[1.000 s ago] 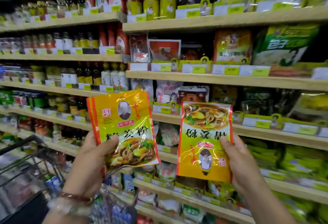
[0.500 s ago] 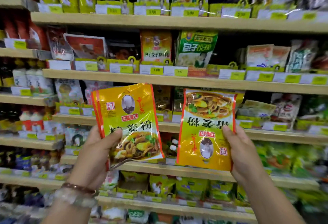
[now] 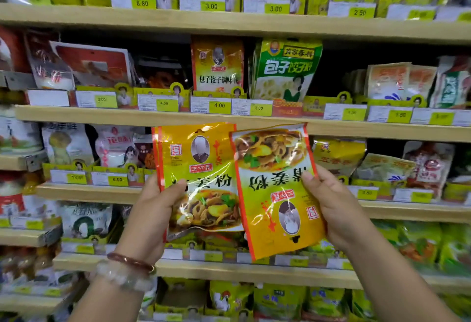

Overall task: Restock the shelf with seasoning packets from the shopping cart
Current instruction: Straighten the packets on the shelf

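1. Two yellow ginger-powder packets are up before the shelf: your left hand (image 3: 153,209) pinches the upright packet (image 3: 198,176), thumb on its face, and your right hand (image 3: 339,209) grips the upside-down packet (image 3: 277,189), which overlaps the first one's right edge.
2. Turn the right packet upright, then seat both in the matching row; that slot looks to sit behind them, though it is hidden.
3. Half a second ago the packets were apart; now they overlap.
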